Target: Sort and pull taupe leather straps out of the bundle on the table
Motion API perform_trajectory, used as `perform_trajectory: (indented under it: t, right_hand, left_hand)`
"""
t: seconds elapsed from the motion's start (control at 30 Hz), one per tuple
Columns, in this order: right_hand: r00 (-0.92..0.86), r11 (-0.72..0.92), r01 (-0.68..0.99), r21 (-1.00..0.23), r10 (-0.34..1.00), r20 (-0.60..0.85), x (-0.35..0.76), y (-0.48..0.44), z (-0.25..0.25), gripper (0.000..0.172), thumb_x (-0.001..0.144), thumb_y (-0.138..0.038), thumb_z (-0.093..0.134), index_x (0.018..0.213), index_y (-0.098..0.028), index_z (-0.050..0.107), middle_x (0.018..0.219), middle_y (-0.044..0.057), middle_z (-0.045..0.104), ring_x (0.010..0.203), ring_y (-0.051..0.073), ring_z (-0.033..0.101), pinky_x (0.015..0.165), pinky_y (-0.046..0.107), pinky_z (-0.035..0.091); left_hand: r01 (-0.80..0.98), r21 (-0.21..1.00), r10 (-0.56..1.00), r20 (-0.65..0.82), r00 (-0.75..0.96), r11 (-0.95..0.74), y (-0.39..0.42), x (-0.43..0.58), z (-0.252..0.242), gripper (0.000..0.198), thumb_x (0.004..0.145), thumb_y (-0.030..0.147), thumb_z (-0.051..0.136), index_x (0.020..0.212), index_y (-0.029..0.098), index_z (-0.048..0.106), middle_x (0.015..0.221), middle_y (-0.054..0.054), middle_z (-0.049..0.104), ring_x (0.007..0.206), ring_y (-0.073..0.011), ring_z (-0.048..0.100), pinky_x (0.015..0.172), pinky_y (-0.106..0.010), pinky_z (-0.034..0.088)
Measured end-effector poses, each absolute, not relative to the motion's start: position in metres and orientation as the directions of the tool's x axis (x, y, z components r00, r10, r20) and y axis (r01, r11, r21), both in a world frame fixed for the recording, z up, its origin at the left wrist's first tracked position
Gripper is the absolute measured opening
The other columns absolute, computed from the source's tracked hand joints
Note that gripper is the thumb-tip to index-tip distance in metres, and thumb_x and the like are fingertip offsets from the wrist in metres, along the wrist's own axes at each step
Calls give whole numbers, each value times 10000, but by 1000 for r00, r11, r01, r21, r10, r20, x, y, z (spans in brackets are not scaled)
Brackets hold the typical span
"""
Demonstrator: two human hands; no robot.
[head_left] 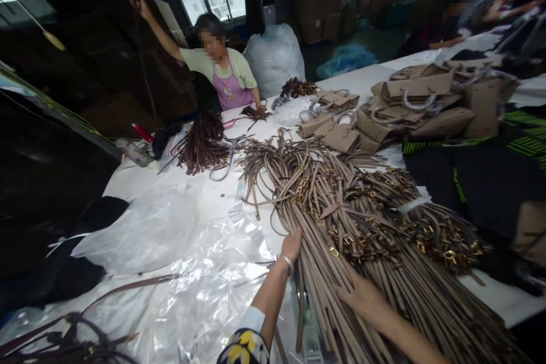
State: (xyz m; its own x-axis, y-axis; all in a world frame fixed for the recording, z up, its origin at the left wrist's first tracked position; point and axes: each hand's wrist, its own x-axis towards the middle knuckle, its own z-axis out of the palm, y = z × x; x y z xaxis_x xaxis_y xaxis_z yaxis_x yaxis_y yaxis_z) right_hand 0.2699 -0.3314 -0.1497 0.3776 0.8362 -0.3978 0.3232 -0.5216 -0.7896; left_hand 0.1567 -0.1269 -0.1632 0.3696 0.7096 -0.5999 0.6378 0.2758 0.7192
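Observation:
A large heap of taupe bag straps (315,273) with gold-coloured buckles and clips runs from the middle of the table toward me. At the heap's left edge, my left hand (292,245) is closed on some straps; part of its fingers is hidden. My right hand (360,294) lies on the long straps farther right, fingers apart and stretched over them. More bundled straps with gold hardware (443,239) lie beyond it, one bundle wrapped with a pale band.
Clear plastic sheets (205,273) cover the table on my left. Dark brown straps (205,145) are piled farther back. Taupe handbags (418,96) are heaped at the back right. Across the table a co-worker in a purple apron (232,82) raises an arm, the other hand near dark straps.

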Motion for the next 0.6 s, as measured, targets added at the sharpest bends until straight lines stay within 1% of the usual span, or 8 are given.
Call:
perform_trajectory:
  t: [0.07, 0.13, 0.2, 0.27, 0.33, 0.47, 0.53, 0.6]
  right_hand:
    - [370, -526, 408, -746, 843, -392, 296, -344, -128, 609, 709, -466, 657, 1267, -235, 586, 1239, 74, 647, 1166, 301, 583, 1038, 444, 431]
    - [430, -480, 520, -706, 862, -270, 326, -343, -107, 433, 755, -501, 624, 1095, -244, 698, 1200, 71, 669, 1170, 304, 575, 1059, 449, 410]
    - [494, -411, 626, -663, 867, -72, 357, -331, -94, 359, 849, -480, 512, 1028, -243, 713, 1161, 67, 684, 1141, 277, 589, 1058, 430, 411]
    - [511, -373, 711, -595, 856, 74, 383, -311, -91, 381, 887, -445, 446, 1066, -213, 690, 1165, 86, 675, 1130, 268, 589, 1050, 424, 413]
    - [490, -362, 762, -537, 864, 112, 401, -292, -99, 427, 883, -437, 444, 1130, -164, 661, 1195, 124, 653, 1149, 283, 569, 1046, 438, 410]
    - [436, -337, 777, -532, 897, 69, 413, -266, -124, 449, 861, -454, 483, 1153, -158, 654, 1181, 131, 655, 1117, 287, 578, 1000, 428, 438]
    - [430, -334, 775, -537, 901, 60, 414, -263, -131, 423, 870, -437, 469, 1126, -166, 669, 1134, 121, 664, 1059, 276, 596, 963, 410, 453]
    - [436, -341, 771, -538, 898, 56, 416, -264, -133, 399, 884, -403, 442, 1098, -169, 683, 1072, 114, 668, 1012, 268, 598, 927, 395, 458]
  left_hand:
    - [678, 708, 716, -578, 391, 201, -138, 153, -163, 553, 895, 540, 376, 1100, 103, 645, 1242, -195, 622, 1261, -290, 503, 1061, -348, 360]
    - [724, 677, 725, -565, 394, 133, -140, 146, -158, 560, 874, 557, 415, 1049, 87, 664, 1180, -237, 644, 1211, -343, 538, 1039, -408, 374]
    - [766, 638, 747, -548, 377, 81, -134, 137, -148, 565, 809, 593, 512, 952, 74, 684, 1082, -290, 662, 1155, -433, 549, 1012, -524, 357]
    - [782, 623, 789, -494, 366, 26, -126, 134, -132, 529, 787, 579, 556, 923, 84, 682, 1047, -300, 661, 1144, -477, 527, 994, -606, 314]
    - [751, 658, 826, -394, 403, -52, -122, 141, -113, 438, 845, 502, 512, 1010, 125, 664, 1124, -249, 644, 1180, -427, 507, 1023, -582, 294]
    - [587, 777, 790, -206, 578, -227, -129, 189, -87, 285, 904, 331, 460, 1093, 248, 657, 1194, -73, 641, 1138, -245, 546, 1047, -364, 351]
    - [527, 807, 753, -166, 637, -268, -136, 221, -87, 263, 899, 301, 479, 1066, 258, 678, 1154, -54, 657, 1104, -227, 556, 1033, -335, 369]
    - [509, 814, 735, -160, 659, -279, -142, 248, -93, 238, 861, 304, 555, 1053, 253, 685, 1125, -65, 661, 1106, -249, 545, 1034, -353, 369]
